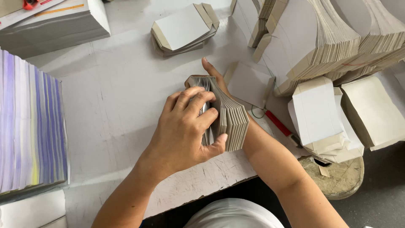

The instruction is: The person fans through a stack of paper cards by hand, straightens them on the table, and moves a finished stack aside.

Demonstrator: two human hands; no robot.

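A thick bundle of flat grey folded cardboard pieces [233,120] stands on edge on the white table [118,105], fanned open at the near end. My left hand [185,131] wraps over the bundle from the left, fingers curled across its top. My right hand [215,74] is behind and under the bundle on the right side; only its fingertips show past the far end, and the forearm runs down to the lower right.
A small stack of the same cardboard pieces [183,29] lies further back. Tall leaning stacks [320,38] and bundles [320,118] crowd the right. A purple-striped printed stack [31,126] sits left, a grey sheet stack [55,27] top left. A red-handled tool [279,124] lies right of the bundle.
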